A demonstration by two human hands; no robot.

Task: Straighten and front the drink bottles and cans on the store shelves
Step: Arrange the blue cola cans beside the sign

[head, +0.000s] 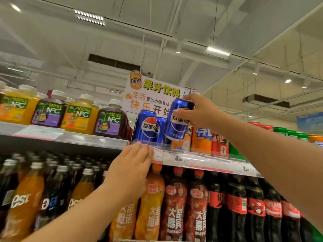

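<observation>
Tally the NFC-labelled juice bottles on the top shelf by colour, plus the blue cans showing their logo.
Orange juice bottles: 2
Purple juice bottles: 2
Blue cans: 2, one held in the right hand
Total: 6

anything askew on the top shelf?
Yes: one blue Pepsi can is tilted, lifted off the shelf in the right hand. The Pepsi can beside it stands upright. Left hand rests on the shelf edge.
</observation>
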